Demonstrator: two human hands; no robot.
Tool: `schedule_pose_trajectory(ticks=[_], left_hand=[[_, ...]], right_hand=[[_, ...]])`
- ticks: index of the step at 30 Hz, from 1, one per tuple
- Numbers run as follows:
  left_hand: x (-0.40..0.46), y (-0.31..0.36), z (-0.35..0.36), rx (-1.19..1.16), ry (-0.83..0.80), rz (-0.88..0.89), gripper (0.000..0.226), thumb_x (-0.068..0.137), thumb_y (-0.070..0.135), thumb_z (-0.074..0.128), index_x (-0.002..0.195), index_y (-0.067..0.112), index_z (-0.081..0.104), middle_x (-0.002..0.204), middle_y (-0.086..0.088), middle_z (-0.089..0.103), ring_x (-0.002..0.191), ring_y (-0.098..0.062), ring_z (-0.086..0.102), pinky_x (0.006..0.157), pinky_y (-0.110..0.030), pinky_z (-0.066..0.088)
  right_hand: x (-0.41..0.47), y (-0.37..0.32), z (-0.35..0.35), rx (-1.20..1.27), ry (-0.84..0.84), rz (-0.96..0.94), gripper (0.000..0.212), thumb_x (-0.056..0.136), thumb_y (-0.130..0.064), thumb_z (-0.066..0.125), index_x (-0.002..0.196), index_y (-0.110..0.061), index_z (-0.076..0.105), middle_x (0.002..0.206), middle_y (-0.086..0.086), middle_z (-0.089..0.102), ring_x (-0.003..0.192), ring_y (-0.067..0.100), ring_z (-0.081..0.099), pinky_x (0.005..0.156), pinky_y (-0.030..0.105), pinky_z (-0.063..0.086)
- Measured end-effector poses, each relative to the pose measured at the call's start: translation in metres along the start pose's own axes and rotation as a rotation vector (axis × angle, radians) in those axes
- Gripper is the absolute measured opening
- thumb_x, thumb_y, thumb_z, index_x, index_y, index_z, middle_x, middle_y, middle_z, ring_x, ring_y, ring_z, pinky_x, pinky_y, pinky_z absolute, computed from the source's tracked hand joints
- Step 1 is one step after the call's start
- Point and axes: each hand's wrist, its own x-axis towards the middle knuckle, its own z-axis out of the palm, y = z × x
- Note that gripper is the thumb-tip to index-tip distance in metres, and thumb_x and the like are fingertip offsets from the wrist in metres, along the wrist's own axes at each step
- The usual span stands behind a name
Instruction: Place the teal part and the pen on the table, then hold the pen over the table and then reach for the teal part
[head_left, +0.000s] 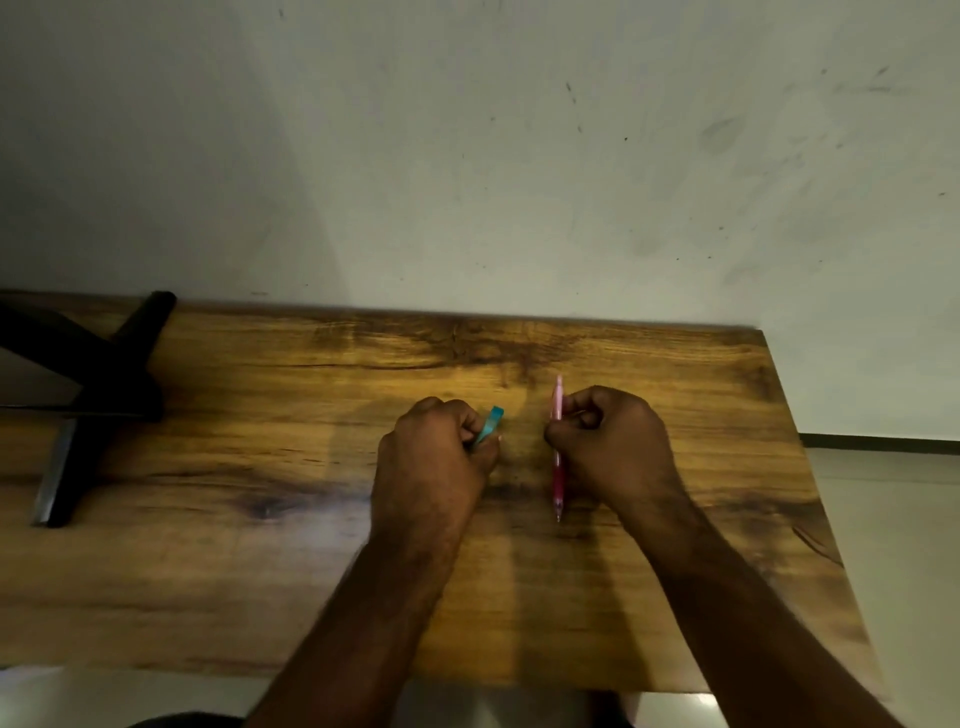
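My left hand (434, 457) is curled round a teal pen (490, 425); only the pen's upper end sticks out past the fingers, pointing away and to the right. My right hand (610, 441) grips a pink pen (558, 467) by its middle. That pen runs almost straight toward me, with its tip at the near end above the wooden table (260, 571). The two hands sit side by side a short gap apart, near the table's middle.
A black stand with crossed legs (104, 395) sits on the table's far left, with a grey metal bar (52, 478) beside it. A white wall (467, 156) rises behind the table. The table's right edge drops to a pale floor (893, 545).
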Motion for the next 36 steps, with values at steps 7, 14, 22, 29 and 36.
schedule_pose_trajectory(ticks=[7, 14, 22, 29, 36], left_hand=[[0.001, 0.006, 0.002, 0.012, -0.032, -0.034, 0.012, 0.083, 0.037, 0.080, 0.088, 0.030, 0.072, 0.091, 0.011, 0.066, 0.079, -0.004, 0.060, 0.058, -0.014, 0.033], [0.004, 0.007, 0.015, -0.006, -0.039, -0.077, 0.019, 0.081, 0.036, 0.083, 0.082, 0.035, 0.064, 0.085, 0.014, 0.063, 0.072, 0.002, 0.057, 0.057, -0.015, 0.036], [0.018, 0.003, 0.006, -0.174, -0.005, -0.155, 0.022, 0.078, 0.046, 0.084, 0.080, 0.032, 0.068, 0.073, 0.016, 0.067, 0.068, 0.003, 0.063, 0.052, -0.013, 0.042], [0.028, 0.018, 0.009, -0.574, 0.153, -0.130, 0.016, 0.094, 0.044, 0.067, 0.088, 0.030, 0.074, 0.079, 0.015, 0.073, 0.078, 0.006, 0.066, 0.060, -0.009, 0.047], [0.032, 0.036, 0.021, -0.942, 0.162, -0.235, 0.022, 0.101, 0.032, 0.061, 0.093, 0.020, 0.078, 0.079, 0.005, 0.077, 0.073, -0.003, 0.069, 0.065, -0.017, 0.053]], right_hand=[[-0.002, -0.002, -0.001, 0.171, -0.032, 0.017, 0.011, 0.081, -0.020, 0.079, 0.086, -0.028, 0.073, 0.074, 0.000, 0.075, 0.065, 0.020, 0.075, 0.067, 0.051, 0.064], [0.002, 0.006, 0.008, 0.235, -0.016, 0.008, 0.013, 0.084, -0.016, 0.078, 0.087, -0.027, 0.072, 0.076, -0.002, 0.075, 0.068, 0.020, 0.075, 0.066, 0.051, 0.064], [0.013, -0.003, 0.004, 0.479, -0.088, 0.044, 0.012, 0.090, -0.008, 0.069, 0.097, -0.017, 0.075, 0.086, 0.005, 0.078, 0.069, 0.015, 0.071, 0.061, 0.029, 0.061], [0.016, -0.014, 0.010, 1.048, -0.218, 0.102, 0.022, 0.099, -0.008, 0.051, 0.106, -0.012, 0.071, 0.082, 0.007, 0.071, 0.077, 0.022, 0.071, 0.073, 0.034, 0.060], [0.014, -0.014, 0.013, 1.565, -0.423, 0.087, 0.039, 0.097, -0.045, 0.044, 0.084, -0.013, 0.061, 0.068, 0.001, 0.041, 0.060, 0.015, 0.037, 0.061, 0.032, 0.036]])
